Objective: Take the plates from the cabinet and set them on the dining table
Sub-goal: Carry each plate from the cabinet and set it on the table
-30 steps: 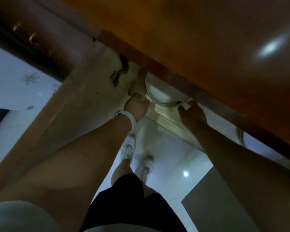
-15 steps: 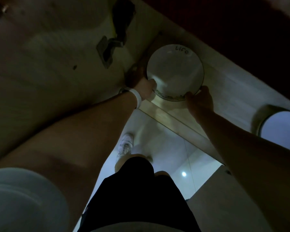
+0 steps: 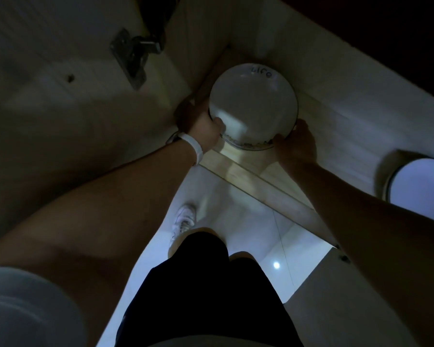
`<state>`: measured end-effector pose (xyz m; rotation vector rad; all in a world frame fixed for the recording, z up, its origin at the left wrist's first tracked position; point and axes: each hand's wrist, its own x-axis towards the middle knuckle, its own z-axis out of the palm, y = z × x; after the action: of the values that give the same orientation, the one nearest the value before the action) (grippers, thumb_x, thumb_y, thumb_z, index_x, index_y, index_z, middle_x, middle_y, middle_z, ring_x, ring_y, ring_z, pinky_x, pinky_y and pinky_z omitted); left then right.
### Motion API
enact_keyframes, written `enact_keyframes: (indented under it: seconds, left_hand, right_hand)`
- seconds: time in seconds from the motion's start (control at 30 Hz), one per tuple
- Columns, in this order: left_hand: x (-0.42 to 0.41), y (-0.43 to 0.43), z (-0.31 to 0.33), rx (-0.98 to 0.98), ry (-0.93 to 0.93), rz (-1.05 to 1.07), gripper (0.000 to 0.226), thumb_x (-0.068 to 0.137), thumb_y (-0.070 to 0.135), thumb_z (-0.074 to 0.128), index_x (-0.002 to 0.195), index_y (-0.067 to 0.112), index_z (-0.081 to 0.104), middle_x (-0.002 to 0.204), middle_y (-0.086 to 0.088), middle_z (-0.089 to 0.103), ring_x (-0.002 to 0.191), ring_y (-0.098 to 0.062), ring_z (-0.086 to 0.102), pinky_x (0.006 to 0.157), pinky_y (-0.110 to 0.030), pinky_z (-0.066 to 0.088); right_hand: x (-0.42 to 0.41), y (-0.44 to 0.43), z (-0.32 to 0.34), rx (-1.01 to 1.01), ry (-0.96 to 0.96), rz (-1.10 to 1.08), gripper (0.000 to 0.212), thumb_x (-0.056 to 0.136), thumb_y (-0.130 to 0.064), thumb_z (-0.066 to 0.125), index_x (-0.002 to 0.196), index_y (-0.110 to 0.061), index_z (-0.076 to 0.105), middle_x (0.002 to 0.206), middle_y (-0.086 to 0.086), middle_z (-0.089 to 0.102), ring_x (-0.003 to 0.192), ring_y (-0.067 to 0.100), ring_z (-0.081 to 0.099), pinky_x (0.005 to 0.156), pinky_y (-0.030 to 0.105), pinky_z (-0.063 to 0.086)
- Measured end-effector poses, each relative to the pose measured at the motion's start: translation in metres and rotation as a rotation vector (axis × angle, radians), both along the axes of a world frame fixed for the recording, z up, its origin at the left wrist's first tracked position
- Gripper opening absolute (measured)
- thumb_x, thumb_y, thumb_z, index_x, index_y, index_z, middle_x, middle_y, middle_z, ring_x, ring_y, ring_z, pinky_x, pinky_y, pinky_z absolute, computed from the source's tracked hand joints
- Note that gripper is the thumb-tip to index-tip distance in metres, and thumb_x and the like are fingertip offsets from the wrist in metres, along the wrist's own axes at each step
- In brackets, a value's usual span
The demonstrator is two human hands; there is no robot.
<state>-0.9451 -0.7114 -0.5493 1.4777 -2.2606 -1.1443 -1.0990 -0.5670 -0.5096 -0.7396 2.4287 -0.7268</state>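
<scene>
Head view
Plates [image 3: 253,106]: white, round, stacked; top one bears dark handwriting near its far rim; a patterned rim shows at the near edge of the stack.
Location: on the pale cabinet shelf [image 3: 336,126], in its left corner.
Second dish [image 3: 421,189]: white, round, on the same shelf, well apart to the right.
Cabinet door [image 3: 60,96]: open at left, metal hinge [image 3: 133,55] on its inner face.
Floor [image 3: 248,221]: glossy white tiles, one light reflection; a white shoe [image 3: 183,219] stands on it.
Lighting: dim.
Left hand [image 3: 203,132]: wrapped on the stack's left edge, thumb over the top rim; white wristband [image 3: 193,146].
Right hand [image 3: 296,144]: curled around the near right edge, fingers hidden beneath.
</scene>
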Motion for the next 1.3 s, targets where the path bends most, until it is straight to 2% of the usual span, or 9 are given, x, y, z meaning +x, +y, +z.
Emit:
enact_keyframes:
  seconds: [0.17,0.33,0.43,0.57,0.67,0.8,0.97,1.1,1.3]
  left_hand:
    - [0.002,0.001,-0.013,-0.054,-0.010,-0.048,0.068,0.076,0.042,0.036,0.133,0.009,0.049,0.123,-0.018,0.059,0.113,-0.037,0.054,0.095,-0.045,0.047]
    - [0.002,0.005,-0.019,-0.048,0.013,0.014,0.068,0.080,0.040,0.034,0.142,0.013,0.040,0.132,-0.017,0.054,0.122,-0.035,0.049,0.101,-0.045,0.044]
    - [0.002,0.004,-0.017,-0.080,-0.001,0.012,0.066,0.082,0.039,0.033,0.142,0.012,0.038,0.132,-0.017,0.054,0.121,-0.034,0.050,0.101,-0.044,0.044]
    - [0.005,0.004,-0.014,-0.172,-0.016,-0.033,0.062,0.086,0.040,0.034,0.140,0.011,0.040,0.129,-0.015,0.055,0.119,-0.031,0.053,0.100,-0.041,0.045]
    - [0.005,0.007,-0.003,-0.166,0.055,-0.032,0.054,0.088,0.035,0.039,0.137,0.012,0.043,0.127,-0.013,0.057,0.116,-0.027,0.054,0.098,-0.039,0.047]
    - [0.006,0.026,0.034,-0.022,0.310,-0.011,0.049,0.089,0.003,0.047,0.138,0.006,0.042,0.124,-0.003,0.054,0.106,-0.007,0.051,0.089,-0.007,0.042]
    - [0.013,0.056,0.075,0.133,0.277,0.151,0.029,0.087,-0.001,0.050,0.114,0.009,0.045,0.106,-0.005,0.056,0.094,-0.018,0.055,0.074,-0.022,0.045]
    - [0.032,0.080,0.102,0.216,0.340,0.093,0.032,0.087,-0.006,0.051,0.115,0.005,0.040,0.100,-0.003,0.054,0.092,-0.019,0.056,0.069,-0.024,0.047]
    - [0.060,0.115,0.144,0.351,0.395,0.085,0.041,0.087,-0.007,0.053,0.117,0.020,0.042,0.103,0.010,0.058,0.094,-0.008,0.059,0.078,-0.032,0.053]
  right_hand:
    - [-0.003,0.000,0.002,-0.057,-0.040,-0.031,0.054,0.079,-0.005,0.058,0.132,-0.003,0.044,0.117,0.013,0.062,0.094,0.018,0.057,0.062,0.016,0.045]
    - [-0.010,0.000,0.012,-0.134,-0.161,-0.060,0.045,0.080,-0.002,0.061,0.122,-0.001,0.044,0.113,0.019,0.066,0.098,0.029,0.067,0.079,0.039,0.059]
    - [-0.011,0.001,0.014,-0.108,-0.169,-0.032,0.016,0.083,-0.003,0.060,0.085,-0.012,0.047,0.101,0.024,0.068,0.088,0.038,0.069,0.074,0.055,0.058]
    - [-0.010,0.005,0.021,0.032,-0.179,0.042,0.032,0.092,-0.017,0.054,0.066,-0.021,0.036,0.103,0.028,0.066,0.095,0.045,0.064,0.085,0.058,0.051]
    - [-0.003,0.009,0.028,-0.078,-0.194,-0.047,0.034,0.090,-0.006,0.057,0.065,-0.020,0.038,0.098,0.024,0.067,0.092,0.041,0.066,0.082,0.057,0.053]
    - [0.000,0.019,0.041,-0.076,-0.246,-0.106,0.032,0.085,-0.010,0.058,0.060,-0.008,0.040,0.082,0.015,0.065,0.087,0.042,0.067,0.077,0.061,0.053]
    - [0.012,0.048,0.066,-0.020,-0.270,-0.064,0.029,0.087,-0.014,0.054,0.063,-0.012,0.038,0.095,0.030,0.063,0.094,0.048,0.061,0.084,0.062,0.050]
    - [0.030,0.074,0.095,-0.268,-0.357,-0.206,0.028,0.079,0.011,0.054,0.071,-0.016,0.050,0.083,0.004,0.063,0.088,0.036,0.067,0.081,0.060,0.055]
    - [0.052,0.116,0.127,-0.229,-0.358,-0.230,0.049,0.079,0.001,0.061,0.122,-0.016,0.046,0.099,-0.011,0.062,0.089,0.013,0.065,0.078,0.046,0.059]
